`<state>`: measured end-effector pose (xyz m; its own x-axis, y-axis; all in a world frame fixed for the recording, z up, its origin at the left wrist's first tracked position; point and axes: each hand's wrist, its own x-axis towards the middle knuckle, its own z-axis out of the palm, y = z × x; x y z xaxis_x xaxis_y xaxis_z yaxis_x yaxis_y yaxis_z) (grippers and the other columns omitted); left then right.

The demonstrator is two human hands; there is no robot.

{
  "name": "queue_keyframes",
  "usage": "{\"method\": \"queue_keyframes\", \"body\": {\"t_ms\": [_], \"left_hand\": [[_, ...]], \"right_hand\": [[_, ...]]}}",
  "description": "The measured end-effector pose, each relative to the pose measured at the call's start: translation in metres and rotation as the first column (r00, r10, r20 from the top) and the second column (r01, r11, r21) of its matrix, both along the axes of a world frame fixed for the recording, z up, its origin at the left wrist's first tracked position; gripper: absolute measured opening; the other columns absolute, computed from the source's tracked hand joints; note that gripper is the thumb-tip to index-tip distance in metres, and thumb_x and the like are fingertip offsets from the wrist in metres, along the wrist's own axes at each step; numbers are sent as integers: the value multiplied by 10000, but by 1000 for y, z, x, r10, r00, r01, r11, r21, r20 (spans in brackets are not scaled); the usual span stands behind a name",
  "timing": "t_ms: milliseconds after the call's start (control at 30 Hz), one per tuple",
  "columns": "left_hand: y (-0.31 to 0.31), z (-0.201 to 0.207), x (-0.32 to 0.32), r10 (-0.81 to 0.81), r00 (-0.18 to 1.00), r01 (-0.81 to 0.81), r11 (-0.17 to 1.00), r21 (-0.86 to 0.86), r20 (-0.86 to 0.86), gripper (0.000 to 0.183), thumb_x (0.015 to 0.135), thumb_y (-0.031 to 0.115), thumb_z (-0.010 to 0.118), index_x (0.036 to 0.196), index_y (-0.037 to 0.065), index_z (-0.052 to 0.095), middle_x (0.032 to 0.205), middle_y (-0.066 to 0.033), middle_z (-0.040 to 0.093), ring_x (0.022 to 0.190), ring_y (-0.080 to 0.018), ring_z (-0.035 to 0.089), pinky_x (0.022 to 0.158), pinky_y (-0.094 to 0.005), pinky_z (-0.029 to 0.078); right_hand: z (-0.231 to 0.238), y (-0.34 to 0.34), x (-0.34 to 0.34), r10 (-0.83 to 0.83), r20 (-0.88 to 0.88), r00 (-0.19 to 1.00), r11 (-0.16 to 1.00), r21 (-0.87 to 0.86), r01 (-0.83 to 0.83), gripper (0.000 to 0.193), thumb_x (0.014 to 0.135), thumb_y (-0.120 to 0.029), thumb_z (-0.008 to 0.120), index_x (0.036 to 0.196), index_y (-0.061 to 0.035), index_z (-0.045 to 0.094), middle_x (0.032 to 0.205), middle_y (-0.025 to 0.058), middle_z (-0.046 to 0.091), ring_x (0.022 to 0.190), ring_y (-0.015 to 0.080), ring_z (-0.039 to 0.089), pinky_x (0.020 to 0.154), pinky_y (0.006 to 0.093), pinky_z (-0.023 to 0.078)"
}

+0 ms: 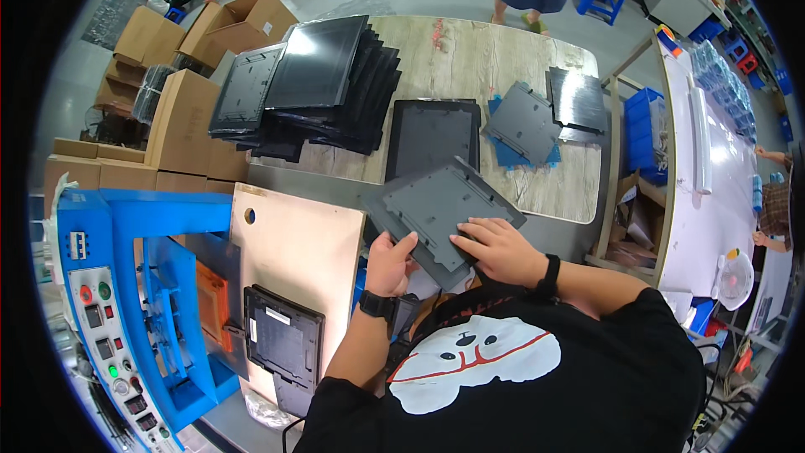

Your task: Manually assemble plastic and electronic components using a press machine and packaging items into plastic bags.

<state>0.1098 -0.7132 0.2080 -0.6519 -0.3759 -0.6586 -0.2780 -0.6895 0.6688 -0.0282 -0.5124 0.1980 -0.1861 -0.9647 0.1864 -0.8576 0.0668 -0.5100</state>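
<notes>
Close in front of me, I hold a flat dark grey plastic panel (453,210), tilted, with small clips and slots on its face. It appears to overlap a second grey sheet beneath it. My left hand (392,263) grips the lower left edge, thumb on top and the other fingers partly hidden underneath. My right hand (499,250) holds the lower right edge, its fingers resting across the face. Just beyond, a black framed panel (434,134) lies on the wood-grain table (457,59). Right of that, another grey panel (524,122) rests on blue sheets.
A tall stack of black panels (310,67) stands at the table's left. A blue press machine (126,210) is at left, beside a pale board (293,239) bearing a black frame (285,331). Cardboard boxes (180,117) fill the far left; a white workbench (700,134) stands right.
</notes>
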Motion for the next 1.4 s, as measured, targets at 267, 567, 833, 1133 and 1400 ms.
{"method": "queue_keyframes", "body": {"t_ms": [267,567,833,1133,1400], "left_hand": [[-13,-46,-32,95,992,-114,963,-246,-87,499,1010,468,400,1202,28,539,1038,-97,646,873,-197,632,782,-365,492],[-15,-193,-37,348,920,-385,885,263,177,837,928,606,471,1495,56,195,1525,-156,274,1361,-378,341,1009,-535,383],[-11,-227,-70,324,913,-341,940,24,249,482,945,210,606,1324,8,389,1223,-122,515,926,-229,647,700,-342,533],[-31,-231,-102,484,857,-474,875,-99,176,491,858,128,710,1248,-56,476,926,-161,647,691,-207,648,608,-313,547],[-23,-214,-31,435,882,-307,823,-478,183,384,780,250,744,1007,-11,577,887,-134,654,853,-238,631,790,-337,505]], "right_hand": [[-11,-28,-88,-420,687,592,798,-30,602,210,904,-23,585,1114,-12,598,1011,141,671,895,242,658,818,307,508],[-185,-89,-156,-76,920,-385,775,297,558,214,960,-94,565,1151,0,573,1096,100,644,948,195,626,855,364,505],[-169,-125,-175,-807,547,225,582,670,461,454,842,-307,716,1096,40,571,909,162,673,897,260,659,774,375,524],[-225,-113,-179,-794,359,490,586,243,773,665,781,-391,742,1199,76,520,1122,271,605,1038,394,596,908,424,470],[-211,-103,-185,-728,595,341,648,435,625,625,905,-462,634,1176,90,519,975,106,595,824,154,548,656,289,473]]}}
